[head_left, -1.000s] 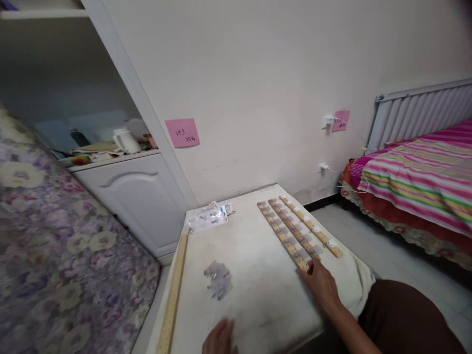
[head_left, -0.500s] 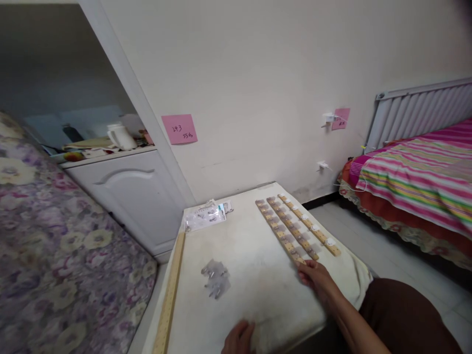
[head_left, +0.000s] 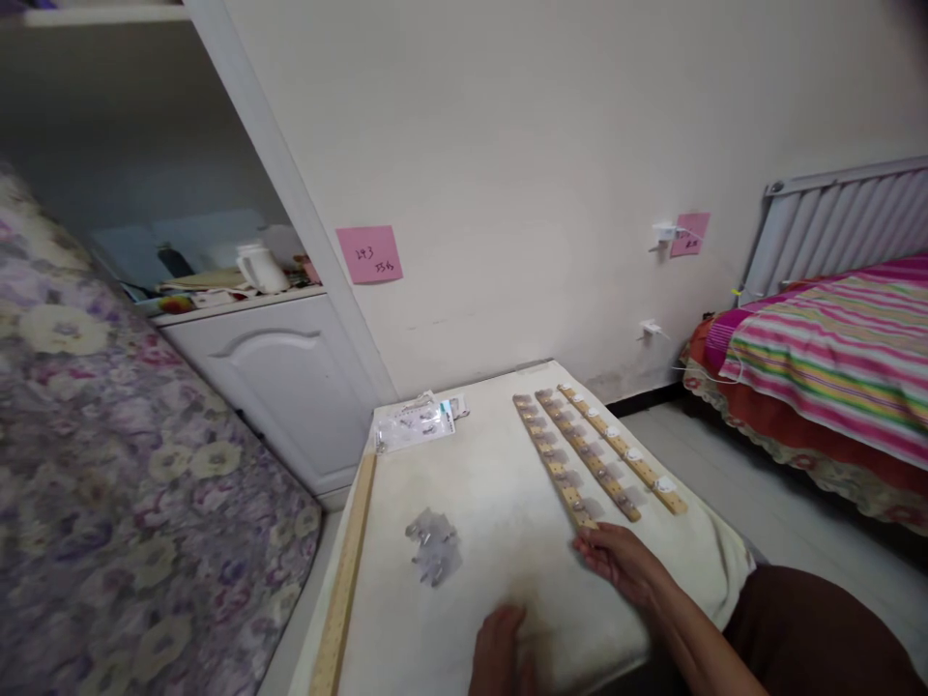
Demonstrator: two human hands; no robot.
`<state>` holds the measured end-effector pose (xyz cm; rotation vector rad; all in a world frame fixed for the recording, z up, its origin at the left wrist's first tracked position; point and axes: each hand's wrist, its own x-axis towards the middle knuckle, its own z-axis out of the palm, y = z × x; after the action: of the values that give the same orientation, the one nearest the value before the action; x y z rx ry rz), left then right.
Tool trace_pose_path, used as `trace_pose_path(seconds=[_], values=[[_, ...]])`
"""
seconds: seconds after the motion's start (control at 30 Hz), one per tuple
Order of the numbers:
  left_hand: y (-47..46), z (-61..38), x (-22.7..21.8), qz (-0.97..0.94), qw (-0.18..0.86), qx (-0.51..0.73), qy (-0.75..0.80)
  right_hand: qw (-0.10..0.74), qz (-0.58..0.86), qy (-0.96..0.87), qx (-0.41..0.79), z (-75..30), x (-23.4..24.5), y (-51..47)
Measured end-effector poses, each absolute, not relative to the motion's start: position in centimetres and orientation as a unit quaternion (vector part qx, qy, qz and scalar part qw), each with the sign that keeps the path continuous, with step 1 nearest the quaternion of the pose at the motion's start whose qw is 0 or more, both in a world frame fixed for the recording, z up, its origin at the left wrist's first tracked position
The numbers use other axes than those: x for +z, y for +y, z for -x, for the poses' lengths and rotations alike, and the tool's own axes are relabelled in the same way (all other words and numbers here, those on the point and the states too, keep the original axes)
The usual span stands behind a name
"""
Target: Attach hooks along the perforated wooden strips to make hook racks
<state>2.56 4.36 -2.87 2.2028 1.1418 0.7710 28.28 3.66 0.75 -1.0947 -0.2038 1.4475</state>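
My right hand [head_left: 620,563] pinches the near end of the leftmost wooden strip [head_left: 557,466], between thumb and fingers. Small metal and clear pieces sit in a row along that strip. Beside it lie a middle wooden strip [head_left: 591,457] with similar pieces and a right strip [head_left: 638,467] bearing white round pieces. At the table's front edge is my left hand [head_left: 499,650], holding nothing, its fingers slightly bent and apart from the thumb; part of it is blurred. Ahead and to its left lies a loose heap of small clear and metal pieces [head_left: 435,546].
A cloth-covered table [head_left: 485,503] bears everything. Along its left edge runs a long wooden ruler [head_left: 349,570]. Flat clear packages [head_left: 413,425] lie at the back left. A wall is behind, a floral curtain [head_left: 145,483] at left and a bed [head_left: 833,358] at right.
The near end of the leftmost strip has swung left with my right hand, widening its gap from the middle strip. My left hand has shifted slightly right. The view has turned a little left.
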Motion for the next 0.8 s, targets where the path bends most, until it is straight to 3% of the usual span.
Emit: trace_pose_path(seconds=[0.17,0.3,0.47,0.8], values=[[4.6,-5.6,1.7,-0.733,0.414,0.273,0.465,0.624,0.460,-0.115,0.621,-26.6,1.1,3.9],[5.0,-8.6,4.2,-0.680,0.445,0.279,0.511,0.648,0.452,-0.134,0.598,-23.3,0.9,3.5],[4.3,-10.5,6.2,-0.655,0.453,0.292,0.530,0.642,0.478,-0.185,0.570,-18.6,0.1,1.8],[1.4,-7.2,4.9,-0.677,0.315,0.309,0.589,0.490,0.569,-0.352,0.559,-14.3,0.2,-2.9]])
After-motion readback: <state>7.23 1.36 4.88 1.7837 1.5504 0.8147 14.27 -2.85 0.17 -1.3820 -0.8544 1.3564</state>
